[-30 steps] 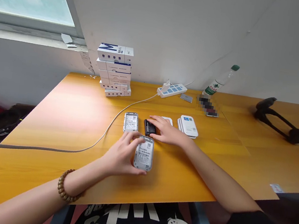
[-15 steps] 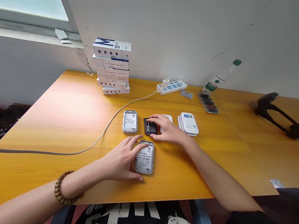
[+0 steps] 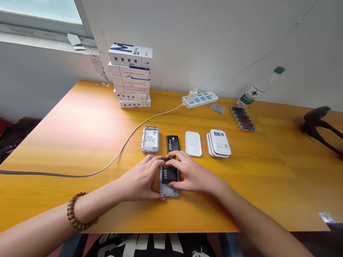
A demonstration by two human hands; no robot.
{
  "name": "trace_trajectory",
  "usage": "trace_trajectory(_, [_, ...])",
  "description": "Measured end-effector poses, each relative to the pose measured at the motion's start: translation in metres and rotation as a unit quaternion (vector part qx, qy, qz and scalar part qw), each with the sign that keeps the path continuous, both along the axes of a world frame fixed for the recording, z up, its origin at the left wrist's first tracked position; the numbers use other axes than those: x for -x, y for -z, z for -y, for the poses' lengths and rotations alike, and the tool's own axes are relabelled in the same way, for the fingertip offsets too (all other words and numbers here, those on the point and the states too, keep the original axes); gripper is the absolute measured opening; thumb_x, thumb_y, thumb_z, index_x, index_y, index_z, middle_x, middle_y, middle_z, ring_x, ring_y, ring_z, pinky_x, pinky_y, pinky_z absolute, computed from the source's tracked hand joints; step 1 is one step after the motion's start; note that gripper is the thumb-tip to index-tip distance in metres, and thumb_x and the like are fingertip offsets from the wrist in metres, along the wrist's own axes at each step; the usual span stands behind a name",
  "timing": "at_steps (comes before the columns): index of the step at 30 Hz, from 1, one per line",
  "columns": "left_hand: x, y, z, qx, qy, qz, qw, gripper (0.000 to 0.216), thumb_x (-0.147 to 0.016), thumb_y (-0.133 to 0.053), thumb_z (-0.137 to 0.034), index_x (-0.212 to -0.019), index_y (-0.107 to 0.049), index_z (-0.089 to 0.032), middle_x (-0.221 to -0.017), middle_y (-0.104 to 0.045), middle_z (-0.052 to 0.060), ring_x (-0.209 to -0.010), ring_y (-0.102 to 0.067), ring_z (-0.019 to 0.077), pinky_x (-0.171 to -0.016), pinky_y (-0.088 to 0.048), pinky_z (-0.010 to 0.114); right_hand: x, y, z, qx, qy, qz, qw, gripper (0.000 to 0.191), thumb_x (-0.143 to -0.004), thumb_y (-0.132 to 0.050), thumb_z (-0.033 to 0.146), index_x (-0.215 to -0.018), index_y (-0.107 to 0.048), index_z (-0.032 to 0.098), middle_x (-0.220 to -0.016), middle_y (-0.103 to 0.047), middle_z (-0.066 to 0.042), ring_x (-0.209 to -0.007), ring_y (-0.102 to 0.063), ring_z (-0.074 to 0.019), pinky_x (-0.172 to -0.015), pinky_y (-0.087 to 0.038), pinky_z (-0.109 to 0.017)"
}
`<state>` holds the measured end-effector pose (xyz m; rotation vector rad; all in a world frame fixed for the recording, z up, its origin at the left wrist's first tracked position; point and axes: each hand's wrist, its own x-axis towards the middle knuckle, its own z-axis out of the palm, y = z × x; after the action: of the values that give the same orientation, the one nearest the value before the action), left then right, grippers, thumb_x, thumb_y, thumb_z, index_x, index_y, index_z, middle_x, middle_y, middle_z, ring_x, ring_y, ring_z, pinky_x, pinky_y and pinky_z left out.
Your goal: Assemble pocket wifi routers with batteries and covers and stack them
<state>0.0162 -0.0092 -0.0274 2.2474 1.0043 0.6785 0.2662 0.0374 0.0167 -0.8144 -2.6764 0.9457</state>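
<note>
My right hand (image 3: 195, 175) pinches a black battery (image 3: 169, 176) marked 3000 and lays it over the open back of a pocket-size white device (image 3: 169, 191). The battery covers the upper part of the device; the label below still shows. Around the left side of the device curls my left hand (image 3: 140, 179), its fingers at the top edge and its thumb at the lower edge. Just beyond, another black battery (image 3: 173, 143) lies flat on the table. To its left is a small stack of open-backed devices (image 3: 150, 139).
A white back cover (image 3: 193, 144) and a stack of white covers (image 3: 219, 144) lie to the right. Farther back stand a stack of boxes (image 3: 131, 72), a power strip (image 3: 199, 100) and a bottle (image 3: 256, 89). A cable (image 3: 120, 149) crosses the table at left; a black stand (image 3: 333, 134) is far right.
My right hand has picked up a battery from beside the white cover and brought it toward me onto the device. My left hand has closed in on the device. The white cover is now uncovered.
</note>
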Motion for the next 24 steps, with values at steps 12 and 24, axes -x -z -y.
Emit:
trace_trajectory(12, [-0.007, -0.002, 0.003, -0.030, -0.021, -0.031, 0.999, 0.105, -0.069, -0.095, -0.054, -0.151, -0.041, -0.019, -0.145, -0.059, 0.020, -0.133, -0.057, 0.0434, -0.107, -0.057, 0.066, -0.006, -0.012, 0.009, -0.051, -0.010, 0.042, 0.998, 0.028, -0.097, -0.078, 0.032, -0.123, -0.079, 0.022, -0.155, -0.058, -0.019, -0.147, -0.051, -0.0380, -0.121, -0.044, -0.062])
trace_trajectory(24, [-0.006, 0.008, 0.005, -0.124, -0.008, -0.058, 0.991, 0.101, -0.083, -0.085, -0.062, -0.161, -0.040, -0.016, -0.150, -0.057, 0.025, -0.128, -0.058, 0.0432, -0.104, -0.058, 0.067, -0.003, -0.036, 0.038, -0.004, -0.025, 0.144, 0.989, 0.053, -0.100, -0.073, 0.038, -0.148, -0.065, 0.017, -0.166, -0.051, -0.021, -0.163, -0.032, -0.0395, -0.124, -0.042, -0.058])
